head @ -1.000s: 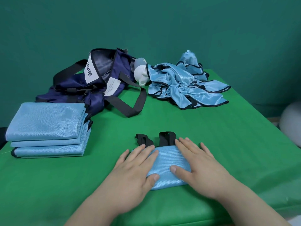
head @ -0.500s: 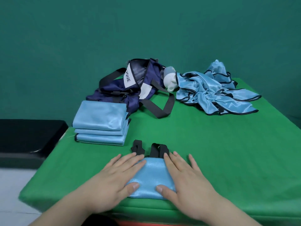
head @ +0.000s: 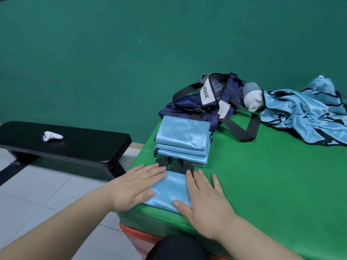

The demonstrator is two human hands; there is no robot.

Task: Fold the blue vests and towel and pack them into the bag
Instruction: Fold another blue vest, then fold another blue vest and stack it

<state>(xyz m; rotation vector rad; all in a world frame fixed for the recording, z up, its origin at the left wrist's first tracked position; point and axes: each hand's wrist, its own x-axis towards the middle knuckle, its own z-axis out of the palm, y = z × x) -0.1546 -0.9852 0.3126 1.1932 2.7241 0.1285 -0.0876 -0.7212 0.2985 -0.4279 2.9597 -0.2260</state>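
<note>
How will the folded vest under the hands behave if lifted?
The folded vest looks shiny, so probably slippery. It is thin cloth, likely floppy, and may unfold once the left hand and right hand stop pressing. Probably light.

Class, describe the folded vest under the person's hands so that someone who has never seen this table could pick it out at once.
Start at the green table and go to its near left corner. There, just in front of the stack of folded vests, one small folded blue vest lies flat under the left hand and right hand. Unlike the stack, it is a single piece with black straps poking out.
</note>
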